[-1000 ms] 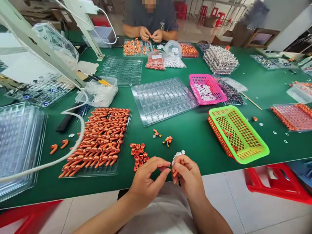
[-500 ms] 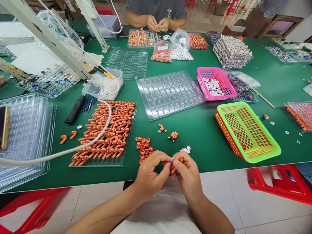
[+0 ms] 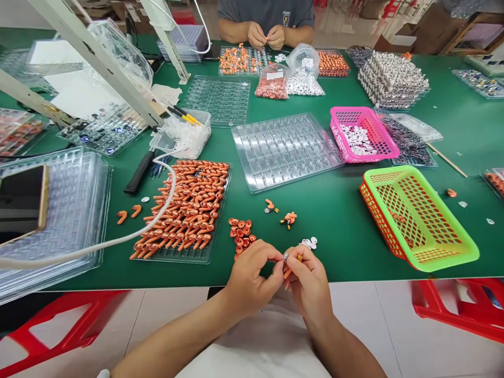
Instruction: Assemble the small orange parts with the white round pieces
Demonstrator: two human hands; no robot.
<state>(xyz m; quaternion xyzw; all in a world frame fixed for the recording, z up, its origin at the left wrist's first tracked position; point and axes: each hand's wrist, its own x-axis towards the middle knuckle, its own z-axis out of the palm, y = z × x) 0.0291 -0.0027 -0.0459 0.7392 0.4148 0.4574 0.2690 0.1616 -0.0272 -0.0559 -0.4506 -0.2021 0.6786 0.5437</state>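
Close to the table's front edge, my left hand [image 3: 252, 275] and my right hand [image 3: 311, 278] meet at the fingertips. The right one pinches an orange earbud shell [image 3: 287, 273] with a gold-coloured piece by it. Between left thumb and forefinger is a small silver part [image 3: 285, 257], right against the shell; fingers hide most of both. Just beyond the left hand lie several orange earbud caps [image 3: 241, 231]. White round pieces [image 3: 309, 243] lie past the right hand. Two orange assemblies with small parts attached, one of them here [image 3: 290, 217], rest farther ahead.
At left, a tray of orange earbud shells [image 3: 185, 210] has a white cable [image 3: 171, 194] across it. A clear tray [image 3: 287, 152], a pink basket [image 3: 364, 113] and a green basket [image 3: 444, 257] stand ahead and right. A phone [image 3: 23, 202] lies on stacked trays. A co-worker [image 3: 265, 16] sits opposite.
The whole view has shifted, so table items appear farther right. My hands keep the same pinch on the silver part and the earbud shell, with only slight finger movement.
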